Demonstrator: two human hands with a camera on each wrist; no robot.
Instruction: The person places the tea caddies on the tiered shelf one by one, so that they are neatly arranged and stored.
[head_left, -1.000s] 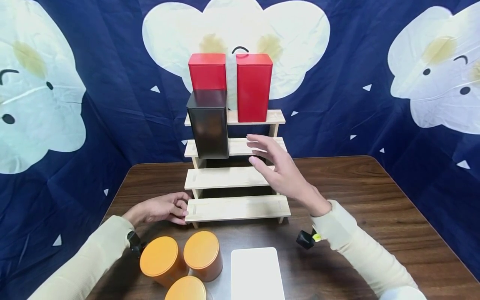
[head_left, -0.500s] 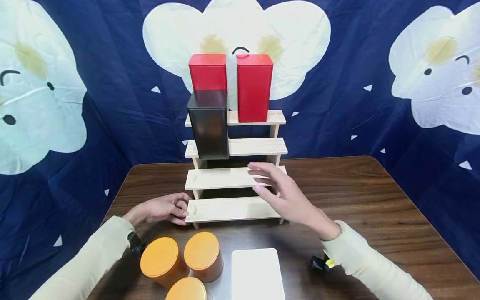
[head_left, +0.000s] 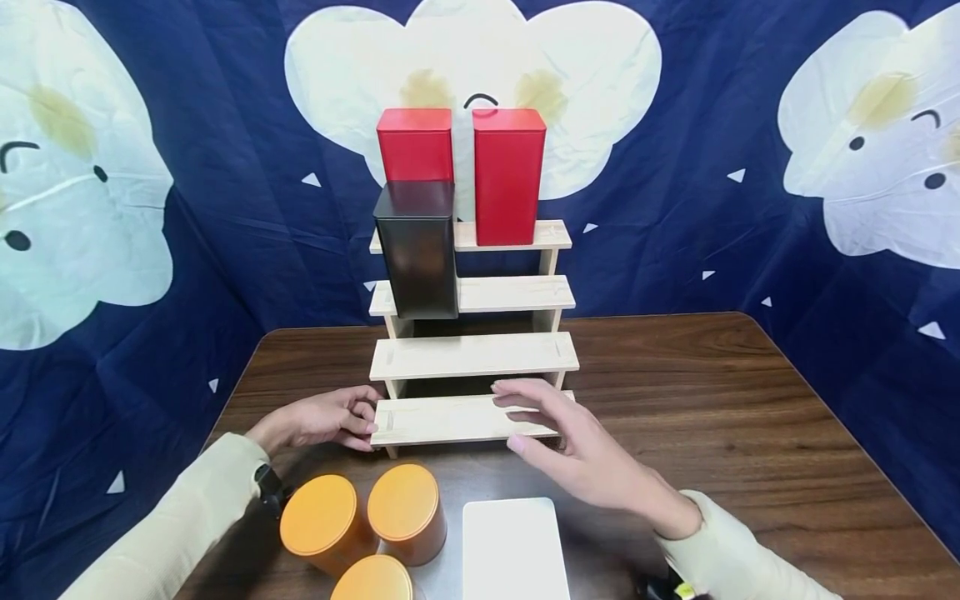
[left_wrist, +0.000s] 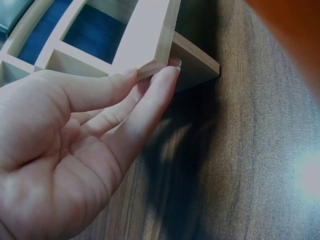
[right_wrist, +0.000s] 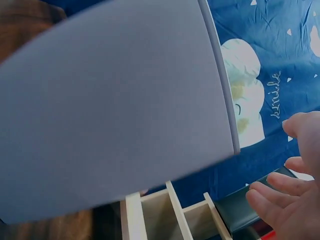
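A pale wooden stepped rack stands on the table. My left hand holds the left end of its lowest step. In the left wrist view, the thumb lies on top of the step board and fingertips reach its underside. My right hand, fingers spread and loosely bent with nothing in them, hovers by the step's right end. Just below it stands a white lidded box, whose side fills much of the right wrist view. A tall black tin occupies the second-highest step.
Two red tins, a left one partly hidden by the black tin and a right one, stand on the top step. Three orange-lidded round tins sit at the front left. A blue curtain surrounds the dark wooden table.
My right hand has come down and toward me, from beside the second-highest step to the lowest one. The left hand keeps its place on the rack, and the tins stay put.
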